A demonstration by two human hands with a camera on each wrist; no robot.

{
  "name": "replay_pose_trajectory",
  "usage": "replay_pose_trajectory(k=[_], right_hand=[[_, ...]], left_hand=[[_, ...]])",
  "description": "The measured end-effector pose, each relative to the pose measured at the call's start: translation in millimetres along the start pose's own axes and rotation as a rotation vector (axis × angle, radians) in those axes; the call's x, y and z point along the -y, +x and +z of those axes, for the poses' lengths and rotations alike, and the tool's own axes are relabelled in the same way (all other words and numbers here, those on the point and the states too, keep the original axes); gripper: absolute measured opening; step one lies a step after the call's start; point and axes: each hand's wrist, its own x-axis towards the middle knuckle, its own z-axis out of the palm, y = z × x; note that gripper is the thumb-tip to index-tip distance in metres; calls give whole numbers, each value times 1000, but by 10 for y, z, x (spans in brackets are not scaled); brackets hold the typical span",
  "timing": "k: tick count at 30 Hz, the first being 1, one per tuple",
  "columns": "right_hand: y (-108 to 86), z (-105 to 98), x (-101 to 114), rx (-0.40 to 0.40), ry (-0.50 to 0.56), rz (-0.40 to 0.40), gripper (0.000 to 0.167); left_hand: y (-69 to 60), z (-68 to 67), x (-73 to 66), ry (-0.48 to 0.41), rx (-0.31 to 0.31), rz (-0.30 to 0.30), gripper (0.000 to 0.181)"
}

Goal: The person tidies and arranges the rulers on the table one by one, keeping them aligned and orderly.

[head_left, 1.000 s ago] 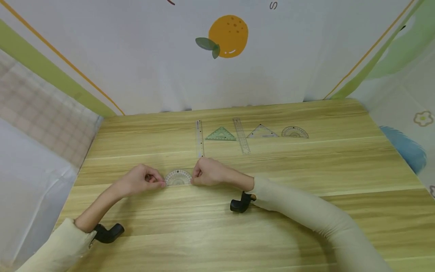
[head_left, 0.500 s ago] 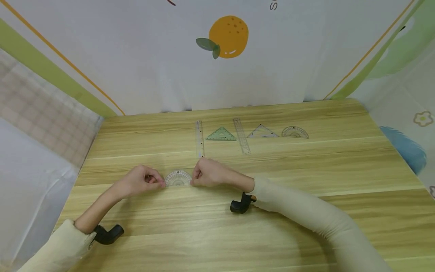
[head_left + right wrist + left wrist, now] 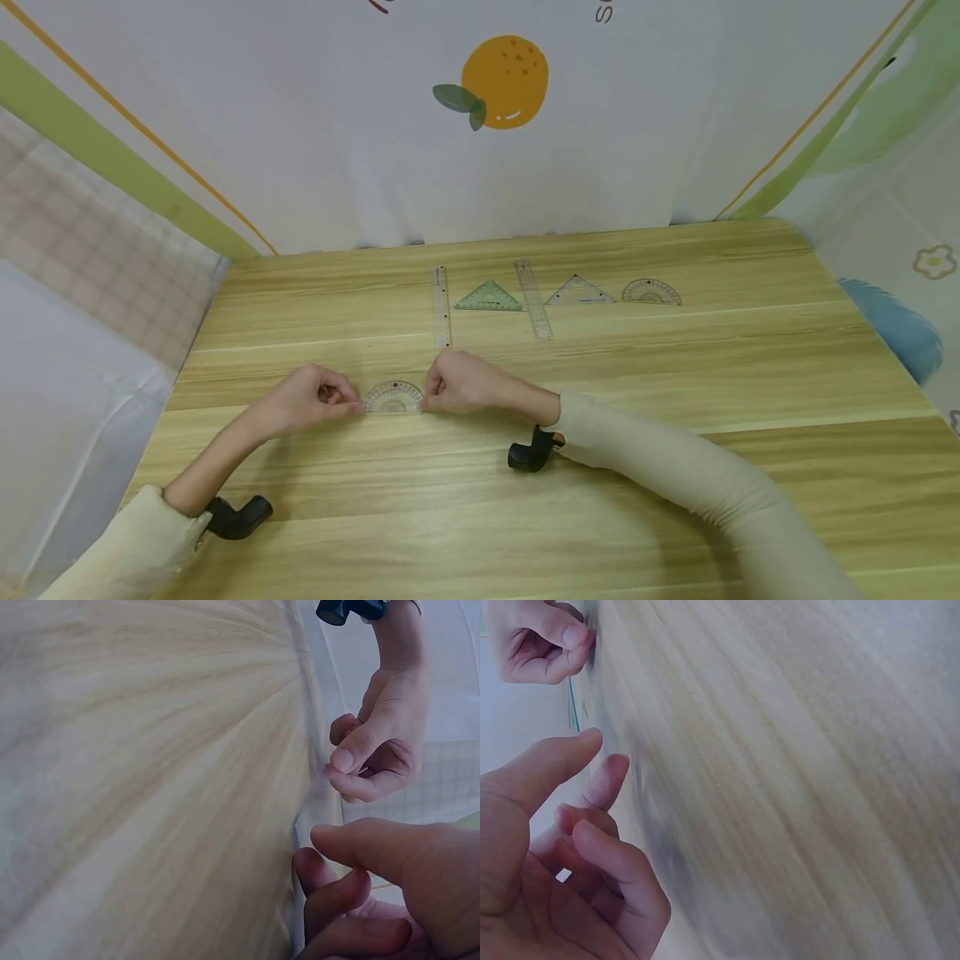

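Note:
A clear protractor [image 3: 394, 398] spans the gap between the two hands over the near-left part of the table, arc side away from me. My left hand [image 3: 307, 398] pinches its left corner between thumb and fingertips. At the opposite corner my right hand [image 3: 463, 382] pinches it the same way, the other fingers curled. The wrist views show the left hand [image 3: 577, 840] and the right hand [image 3: 382, 885] close to the wood, thumbs facing each other. Its thin clear edge is hard to make out there.
Behind the hands lie a clear ruler [image 3: 441, 307], a green set square [image 3: 490, 297], a second clear ruler [image 3: 533, 300], a clear set square [image 3: 581, 291] and another protractor [image 3: 651, 292] in a row. A printed cloth [image 3: 337, 125] hangs along the table's back edge.
The protractor in my hands has shifted slightly toward me, and its arc sits a little lower in the head view. Both hands stay almost in place; the row behind is unchanged.

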Motion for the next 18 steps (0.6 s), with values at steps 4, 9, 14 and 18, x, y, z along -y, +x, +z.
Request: replay_pose_trajectory(k=[4, 9, 14, 18], right_hand=[[-11, -27, -6, -6, 1, 14, 18], [-29, -71, -33, -6, 28, 18, 15], [-52, -97, -85, -4, 74, 31, 8], [-80, -120, -120, -6, 111, 40, 9]], left_hand=[[-2, -15, 0, 43, -35, -26, 8], [0, -46, -13, 65, -79, -44, 10], [5, -61, -35, 71, -107, -37, 11], [9, -65, -40, 74, -105, -32, 11]])
